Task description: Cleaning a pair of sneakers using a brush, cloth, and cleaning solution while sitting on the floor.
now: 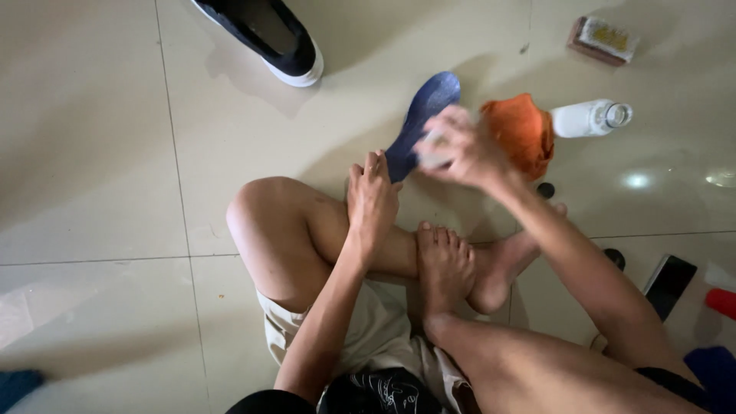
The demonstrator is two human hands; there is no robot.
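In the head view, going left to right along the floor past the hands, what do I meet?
Black slip-on shoe with white sole → left hand → dark blue insole → right hand → orange cloth → white bottle lying on its side → dark phone, lower down.

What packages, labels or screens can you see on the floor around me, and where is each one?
Small rectangular box with brown sides and a pale yellow-printed top: far right on the tiled floor.
White plastic bottle with clear cap: lying on its side right of the orange cloth; no label shows.
Dark phone with black, unlit screen: flat on the floor, right edge, beside the right forearm.
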